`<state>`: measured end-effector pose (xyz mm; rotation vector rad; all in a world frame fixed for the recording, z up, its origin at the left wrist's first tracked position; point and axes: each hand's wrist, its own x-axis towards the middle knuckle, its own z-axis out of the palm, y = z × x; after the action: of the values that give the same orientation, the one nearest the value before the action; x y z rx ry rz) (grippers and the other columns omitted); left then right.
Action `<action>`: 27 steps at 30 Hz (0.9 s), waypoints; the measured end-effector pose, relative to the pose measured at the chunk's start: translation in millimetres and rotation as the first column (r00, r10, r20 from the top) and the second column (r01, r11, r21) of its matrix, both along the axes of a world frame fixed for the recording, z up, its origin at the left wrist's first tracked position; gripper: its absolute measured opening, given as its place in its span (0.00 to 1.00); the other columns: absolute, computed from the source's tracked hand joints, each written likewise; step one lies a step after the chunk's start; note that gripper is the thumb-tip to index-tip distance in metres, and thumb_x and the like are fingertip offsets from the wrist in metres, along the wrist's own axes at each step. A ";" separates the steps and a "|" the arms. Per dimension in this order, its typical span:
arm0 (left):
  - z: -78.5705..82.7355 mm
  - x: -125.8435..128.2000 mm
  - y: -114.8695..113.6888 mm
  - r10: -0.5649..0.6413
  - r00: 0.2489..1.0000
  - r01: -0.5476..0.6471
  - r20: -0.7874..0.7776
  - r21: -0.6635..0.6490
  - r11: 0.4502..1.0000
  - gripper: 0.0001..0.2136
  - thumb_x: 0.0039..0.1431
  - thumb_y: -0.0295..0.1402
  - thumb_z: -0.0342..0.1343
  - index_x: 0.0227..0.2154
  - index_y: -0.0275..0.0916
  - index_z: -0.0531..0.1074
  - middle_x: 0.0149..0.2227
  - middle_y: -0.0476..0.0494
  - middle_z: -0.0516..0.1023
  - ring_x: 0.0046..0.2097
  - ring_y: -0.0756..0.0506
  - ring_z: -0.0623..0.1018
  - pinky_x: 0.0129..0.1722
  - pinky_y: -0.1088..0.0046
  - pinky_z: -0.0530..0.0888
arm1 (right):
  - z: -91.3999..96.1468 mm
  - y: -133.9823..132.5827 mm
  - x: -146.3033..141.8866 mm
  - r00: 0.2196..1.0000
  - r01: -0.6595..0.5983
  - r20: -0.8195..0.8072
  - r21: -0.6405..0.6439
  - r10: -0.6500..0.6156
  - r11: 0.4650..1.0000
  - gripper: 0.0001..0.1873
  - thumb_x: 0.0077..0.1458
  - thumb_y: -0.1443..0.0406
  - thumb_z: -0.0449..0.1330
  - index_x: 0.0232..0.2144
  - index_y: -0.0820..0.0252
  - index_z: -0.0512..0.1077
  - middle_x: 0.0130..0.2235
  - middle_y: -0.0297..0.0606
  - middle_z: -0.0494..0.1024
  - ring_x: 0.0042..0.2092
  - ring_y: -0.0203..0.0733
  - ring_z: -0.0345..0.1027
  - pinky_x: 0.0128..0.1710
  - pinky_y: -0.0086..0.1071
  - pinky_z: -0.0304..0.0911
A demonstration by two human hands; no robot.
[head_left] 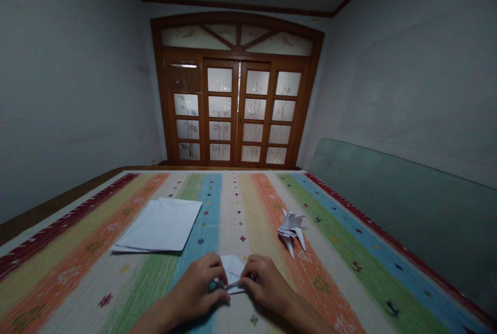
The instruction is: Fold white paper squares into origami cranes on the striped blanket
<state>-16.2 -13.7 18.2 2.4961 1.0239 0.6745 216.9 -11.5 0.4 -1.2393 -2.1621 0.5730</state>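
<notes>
Close to the table's near edge, a small folded sheet of white paper [232, 266] lies between my two hands. My left hand [204, 285] pinches its left side, thumb and fingers together. From the other side, my right hand [266, 282] has its fingers closed on the paper's right edge. Part of the paper is hidden behind the fingers, so the exact fold cannot be made out. Ahead and to the right sits a folded white origami piece [291, 230] with several pointed ends. On the left lies a stack of white paper sheets [161, 225].
A striped, colourful tablecloth [221, 220] covers the table. Along the right side stands a pale green panel [388, 178] against the wall. Beyond the table's far edge is a wooden door [236, 111] with glass panes.
</notes>
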 end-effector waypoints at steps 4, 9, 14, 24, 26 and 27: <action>2.1 -0.4 -0.4 0.034 0.998 -0.032 0.047 -0.060 0.998 0.05 0.56 0.24 0.63 0.32 0.41 0.78 0.39 0.47 0.77 0.43 0.44 0.75 0.43 0.71 0.69 | 3.4 0.9 2.1 0.999 -0.043 0.033 -0.024 0.043 0.999 0.04 0.50 0.72 0.69 0.29 0.58 0.82 0.32 0.36 0.82 0.37 0.41 0.73 0.40 0.31 0.62; 1.0 1.2 2.4 0.084 0.992 -0.073 0.090 -0.119 0.990 0.04 0.59 0.26 0.60 0.30 0.40 0.78 0.36 0.47 0.77 0.41 0.44 0.75 0.42 0.71 0.68 | 7.7 -0.1 2.9 1.000 0.002 0.021 -0.061 -0.001 0.998 0.05 0.51 0.71 0.68 0.31 0.57 0.83 0.33 0.37 0.83 0.37 0.42 0.75 0.40 0.31 0.63; -3.3 -1.7 6.9 0.136 0.985 -0.117 0.108 -0.166 0.979 0.09 0.56 0.25 0.60 0.40 0.41 0.78 0.35 0.48 0.79 0.39 0.44 0.76 0.41 0.70 0.68 | 9.2 -0.8 4.0 1.000 0.022 -0.019 -0.079 -0.024 0.997 0.10 0.52 0.70 0.67 0.38 0.56 0.82 0.34 0.36 0.83 0.37 0.43 0.75 0.40 0.31 0.63; -4.1 -9.0 11.9 0.072 0.993 -0.063 0.095 -0.095 0.993 0.05 0.56 0.24 0.63 0.33 0.40 0.78 0.34 0.48 0.80 0.38 0.45 0.76 0.39 0.71 0.67 | 9.1 -0.1 8.8 0.994 -0.097 0.062 0.076 0.092 0.992 0.11 0.49 0.77 0.64 0.32 0.59 0.80 0.35 0.38 0.80 0.39 0.43 0.72 0.39 0.31 0.61; -5.3 -8.6 10.8 0.017 0.996 -0.016 0.083 -0.012 1.000 0.06 0.56 0.23 0.64 0.33 0.40 0.78 0.34 0.48 0.79 0.38 0.45 0.75 0.38 0.72 0.67 | 8.3 -1.3 9.9 0.993 -0.105 0.073 0.125 0.097 0.987 0.14 0.49 0.79 0.61 0.33 0.59 0.79 0.37 0.39 0.78 0.41 0.43 0.71 0.40 0.31 0.61; -6.2 -7.5 9.9 0.000 0.997 -0.003 0.076 0.033 0.999 0.06 0.57 0.23 0.64 0.34 0.40 0.77 0.34 0.47 0.79 0.39 0.44 0.74 0.38 0.72 0.66 | 8.4 -2.2 9.8 0.993 -0.105 0.075 0.137 0.096 0.985 0.15 0.49 0.79 0.59 0.34 0.59 0.78 0.38 0.40 0.77 0.42 0.43 0.71 0.40 0.31 0.61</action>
<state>-23.7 -3.7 12.1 2.4773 0.9952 0.7874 226.7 -13.7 8.8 -1.0936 -2.2899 0.4155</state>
